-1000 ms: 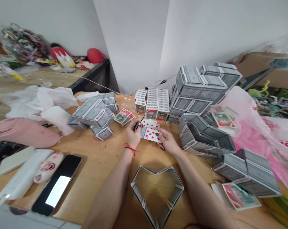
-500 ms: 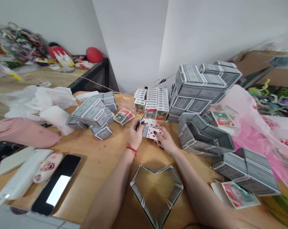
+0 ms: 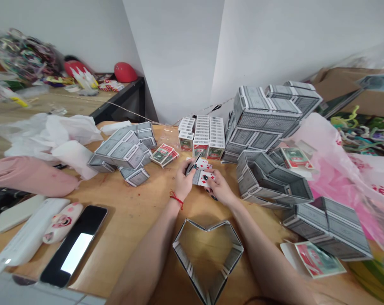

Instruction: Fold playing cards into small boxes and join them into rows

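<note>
My left hand (image 3: 183, 180), with a red string at the wrist, is closed around dark-edged playing cards tilted up on their side. In my right hand (image 3: 220, 186) a playing card (image 3: 204, 178) with red diamonds is pinched, its patterned grey part pointing toward the left hand. Just beyond the fingers, more face-up cards (image 3: 203, 163) lie on the table. Between my forearms stands a heart-shaped frame (image 3: 232, 228) made of joined grey-backed cards, open at the top. The fingers partly hide the cards they hold.
Stacked card-built boxes (image 3: 262, 110) rise at right, with heart-shaped frames (image 3: 271, 182) before them. Rows of card packs (image 3: 202, 131) stand at the back. Folded card pieces (image 3: 122, 150), a phone (image 3: 74, 245), a pink pouch (image 3: 33, 176) and plastic bags (image 3: 65, 127) lie left.
The cards in my left hand have swung further upright and moved slightly right. The card in my right hand has shifted a little right. The heart frame stays in place.
</note>
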{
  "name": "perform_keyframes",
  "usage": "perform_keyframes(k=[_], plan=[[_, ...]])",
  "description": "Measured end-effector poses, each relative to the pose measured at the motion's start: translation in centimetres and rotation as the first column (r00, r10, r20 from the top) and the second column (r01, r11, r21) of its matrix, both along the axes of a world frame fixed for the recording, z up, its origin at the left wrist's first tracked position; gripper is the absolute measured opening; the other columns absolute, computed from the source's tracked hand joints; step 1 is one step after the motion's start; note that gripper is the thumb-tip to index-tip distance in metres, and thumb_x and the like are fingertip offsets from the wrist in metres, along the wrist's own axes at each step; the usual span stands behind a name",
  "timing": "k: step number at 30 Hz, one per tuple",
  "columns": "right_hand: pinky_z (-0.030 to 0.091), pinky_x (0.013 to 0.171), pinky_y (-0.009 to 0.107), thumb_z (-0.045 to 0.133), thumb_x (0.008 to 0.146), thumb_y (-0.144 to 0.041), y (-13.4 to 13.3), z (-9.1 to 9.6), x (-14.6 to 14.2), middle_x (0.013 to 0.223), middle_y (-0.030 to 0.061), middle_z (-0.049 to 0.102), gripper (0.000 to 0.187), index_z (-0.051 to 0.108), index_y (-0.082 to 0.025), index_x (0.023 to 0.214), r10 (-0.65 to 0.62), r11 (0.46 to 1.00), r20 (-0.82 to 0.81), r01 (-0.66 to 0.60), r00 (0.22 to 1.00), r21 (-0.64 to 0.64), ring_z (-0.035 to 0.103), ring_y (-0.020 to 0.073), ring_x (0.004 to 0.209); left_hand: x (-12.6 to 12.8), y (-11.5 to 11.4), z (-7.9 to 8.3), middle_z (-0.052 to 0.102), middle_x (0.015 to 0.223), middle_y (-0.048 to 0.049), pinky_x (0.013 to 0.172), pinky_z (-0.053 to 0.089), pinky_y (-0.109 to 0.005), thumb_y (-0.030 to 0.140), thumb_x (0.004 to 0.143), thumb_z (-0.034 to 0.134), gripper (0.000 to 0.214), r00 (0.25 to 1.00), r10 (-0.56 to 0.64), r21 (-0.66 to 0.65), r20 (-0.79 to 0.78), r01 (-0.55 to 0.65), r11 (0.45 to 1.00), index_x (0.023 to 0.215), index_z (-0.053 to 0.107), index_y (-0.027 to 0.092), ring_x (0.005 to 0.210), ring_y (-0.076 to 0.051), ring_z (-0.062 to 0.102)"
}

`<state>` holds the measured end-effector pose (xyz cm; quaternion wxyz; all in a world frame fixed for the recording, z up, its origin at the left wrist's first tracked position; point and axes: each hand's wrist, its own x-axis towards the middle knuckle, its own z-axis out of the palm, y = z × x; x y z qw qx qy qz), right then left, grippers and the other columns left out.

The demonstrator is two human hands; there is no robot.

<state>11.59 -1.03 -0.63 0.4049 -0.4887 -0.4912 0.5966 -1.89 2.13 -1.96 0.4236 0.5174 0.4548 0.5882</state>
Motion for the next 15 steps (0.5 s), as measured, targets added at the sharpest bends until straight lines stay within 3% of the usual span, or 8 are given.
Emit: perform_keyframes(k=[6,15], plan=[[0.024,0.029,0.014,0.042,0.08,-0.038,-0.12,0.16,-0.38,0.045,-0.01,0.045,0.025,0.038,-0.022,0.099,-0.004,1.0,0.002,0.004,1.0,-0.007,0.035,0.0057,0.029,0.49,-0.21,-0.22,0.062,0.102,-0.0072,0.088,0.042,-0.033,0.021,0.073,0.055,0.027,0.999,-0.028,0.003,-0.018,0.028,1.0,0.099,0.059,0.016,0.097,-0.019,0.056],[0.024,0.029,0.015,0.043,0.08,-0.037,-0.16,0.0,-0.55,0.043,-0.0098,0.046,0.03,0.036,-0.022,0.105,-0.022,1.0,-0.027,0.021,0.999,-0.009,0.035,0.0062,0.028,0.84,-0.5,0.38,0.061,0.104,-0.0067,0.088,0.041,-0.033,0.031,0.073,0.057,0.029,0.99,-0.054,-0.06,0.13,0.062,0.996,0.098,0.06,0.016,0.098,-0.02,0.055]])
